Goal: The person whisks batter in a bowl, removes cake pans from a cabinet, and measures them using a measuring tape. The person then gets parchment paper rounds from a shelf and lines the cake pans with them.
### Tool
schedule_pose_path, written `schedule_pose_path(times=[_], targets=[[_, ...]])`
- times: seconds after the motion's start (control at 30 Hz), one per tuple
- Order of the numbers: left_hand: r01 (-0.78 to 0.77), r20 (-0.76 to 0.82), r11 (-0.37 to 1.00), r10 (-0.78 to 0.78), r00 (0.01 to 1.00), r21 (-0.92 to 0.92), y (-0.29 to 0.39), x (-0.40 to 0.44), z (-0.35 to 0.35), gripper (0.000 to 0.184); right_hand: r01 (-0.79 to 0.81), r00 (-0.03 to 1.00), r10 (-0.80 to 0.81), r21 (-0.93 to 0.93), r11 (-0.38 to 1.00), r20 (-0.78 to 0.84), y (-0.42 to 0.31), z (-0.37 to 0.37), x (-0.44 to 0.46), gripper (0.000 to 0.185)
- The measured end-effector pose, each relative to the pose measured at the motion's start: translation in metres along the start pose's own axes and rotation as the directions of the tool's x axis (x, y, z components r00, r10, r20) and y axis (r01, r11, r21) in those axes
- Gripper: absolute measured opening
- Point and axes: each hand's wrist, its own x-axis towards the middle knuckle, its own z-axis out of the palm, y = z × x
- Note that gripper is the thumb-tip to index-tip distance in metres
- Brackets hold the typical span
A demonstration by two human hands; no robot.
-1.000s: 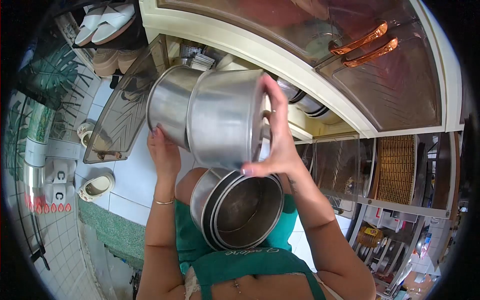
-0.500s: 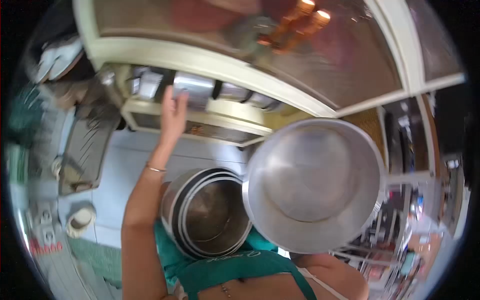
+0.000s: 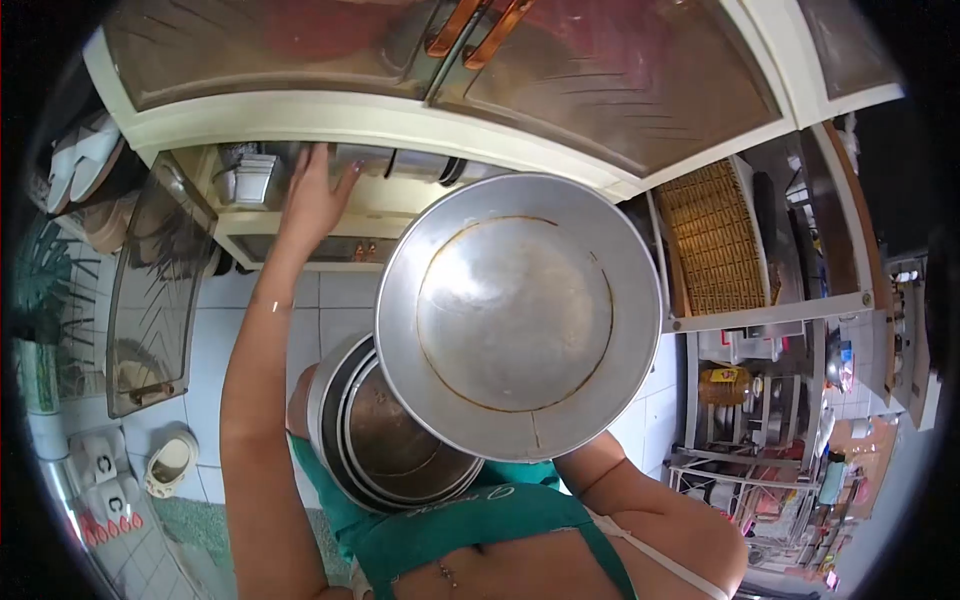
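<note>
A large round metal pan (image 3: 515, 310), its hollow side facing me, is raised above my lap. The right forearm runs behind it, and the pan hides my right hand. My left hand (image 3: 318, 200) reaches to the open cabinet shelf, thumb apart from the fingers, beside metal pots there; the fingertips are partly hidden at the cabinet's edge. A stack of nested metal pots (image 3: 400, 430) rests on my lap over the green apron (image 3: 480, 530), partly behind the large pan.
A glass cabinet door (image 3: 160, 290) hangs open at the left. Small metal tins (image 3: 250, 182) stand on the shelf. A woven basket (image 3: 710, 240) and a metal rack (image 3: 745, 465) are at the right. A clog (image 3: 172, 462) lies on the floor at lower left.
The large pan has moved right and turned its hollow side toward me. My left hand has left the smaller pan and moved up to the shelf. The view has shifted right.
</note>
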Motion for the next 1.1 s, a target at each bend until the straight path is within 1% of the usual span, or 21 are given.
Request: schedule_pose_path(times=[0.03, 0.07, 0.1, 0.17, 0.2, 0.23, 0.27, 0.33, 0.37, 0.43, 0.47, 0.53, 0.6, 0.7, 0.8, 0.9, 0.93, 1.0, 1.03, 1.07, 1.1], targets=[[0.101, 0.140, 0.994, -0.095, 0.986, -0.038, 0.020, -0.018, -0.028, 0.053, -0.025, 1.000, 0.025, 0.005, 1.000, 0.004, 0.003, 0.000, 0.001, 0.102], [0.284, 0.282, 0.908, -0.198, 0.939, -0.307, 0.041, -0.037, -0.055, 0.054, -0.048, 0.999, 0.048, -0.001, 0.999, 0.014, 0.004, -0.002, 0.005, 0.101], [0.470, 0.434, 0.716, -0.255, 0.864, -0.515, 0.053, -0.057, -0.074, 0.055, -0.077, 0.997, 0.078, -0.011, 0.997, 0.028, 0.004, -0.003, 0.010, 0.099], [0.622, 0.640, 0.353, -0.078, 0.764, -0.699, 0.052, -0.095, -0.092, 0.052, -0.131, 0.988, 0.133, -0.028, 0.991, 0.076, 0.004, -0.001, 0.019, 0.096], [0.677, 0.687, 0.138, 0.038, 0.726, -0.723, 0.052, -0.107, -0.100, 0.051, -0.167, 0.979, 0.171, -0.046, 0.985, 0.107, 0.004, 0.000, 0.025, 0.095], [0.659, 0.679, 0.316, -0.057, 0.732, -0.683, 0.060, -0.113, -0.108, 0.044, -0.202, 0.967, 0.211, -0.075, 0.977, 0.142, 0.002, 0.001, 0.030, 0.093], [0.639, 0.662, 0.376, -0.087, 0.745, -0.671, 0.062, -0.119, -0.116, 0.043, -0.236, 0.951, 0.250, -0.099, 0.967, 0.183, 0.000, 0.001, 0.035, 0.091], [0.603, 0.606, 0.401, -0.135, 0.784, -0.690, 0.061, -0.134, -0.133, 0.040, -0.283, 0.904, 0.339, -0.231, 0.931, 0.262, -0.007, 0.003, 0.045, 0.088], [0.577, 0.569, 0.402, -0.154, 0.808, -0.711, 0.058, -0.143, -0.145, 0.038, -0.283, 0.874, 0.386, -0.336, 0.899, 0.296, -0.011, 0.003, 0.051, 0.087], [0.506, 0.466, 0.423, -0.201, 0.862, -0.752, 0.051, -0.159, -0.174, 0.036, -0.228, 0.805, 0.498, -0.607, 0.761, 0.322, -0.011, -0.003, 0.062, 0.084], [0.459, 0.405, 0.439, -0.216, 0.888, -0.772, 0.048, -0.168, -0.191, 0.034, -0.172, 0.785, 0.541, -0.732, 0.659, 0.303, -0.005, -0.008, 0.062, 0.082], [0.348, 0.264, 0.503, -0.233, 0.936, -0.791, 0.041, -0.187, -0.230, 0.031, -0.053, 0.795, 0.551, -0.875, 0.480, 0.254, 0.025, -0.017, 0.048, 0.082], [0.250, 0.132, 0.580, -0.237, 0.962, -0.775, 0.034, -0.203, -0.266, 0.029, -0.286, 0.804, 0.592, -0.839, 0.462, 0.051, 0.057, -0.018, 0.039, 0.062], [0.192, 0.047, 0.673, -0.227, 0.973, -0.715, 0.030, -0.212, -0.296, 0.025, -0.117, 0.881, 0.471, -0.946, 0.301, 0.041, 0.106, -0.052, 0.030, 0.040], [0.203, 0.076, 0.740, -0.202, 0.976, -0.641, 0.027, -0.210, -0.291, 0.022, -0.136, 0.927, 0.372, -0.888, 0.439, 0.041, 0.101, -0.061, 0.035, 0.029], [0.213, 0.135, 0.762, -0.165, 0.977, -0.612, 0.024, -0.198, -0.267, 0.020, -0.444, 0.834, 0.534, -0.742, 0.502, -0.138, 0.089, -0.081, 0.036, 0.032], [0.226, 0.153, 0.748, -0.167, 0.974, -0.623, 0.025, -0.193, -0.254, 0.020, -0.504, 0.823, 0.545, -0.645, 0.575, -0.158, 0.084, -0.083, 0.033, 0.034], [0.260, 0.166, 0.652, -0.204, 0.965, -0.712, 0.033, -0.182, -0.227, 0.024, -0.588, 0.804, 0.558, -0.421, 0.691, -0.207, 0.071, -0.089, 0.028, 0.037], [0.275, 0.175, 0.600, -0.220, 0.960, -0.751, 0.036, -0.176, -0.214, 0.027, -0.534, 0.830, 0.535, -0.491, 0.688, -0.154, 0.070, -0.102, 0.022, 0.043], [0.294, 0.270, 0.592, -0.132, 0.954, -0.750, 0.031, -0.170, -0.205, 0.027, -0.471, 0.855, 0.510, -0.559, 0.683, -0.097, 0.074, -0.116, 0.014, 0.048], [0.313, 0.359, 0.586, -0.039, 0.932, -0.748, 0.024, -0.163, -0.196, 0.027, -0.500, 0.862, 0.431, -0.311, 0.808, -0.265, 0.085, -0.124, 0.000, 0.057]])
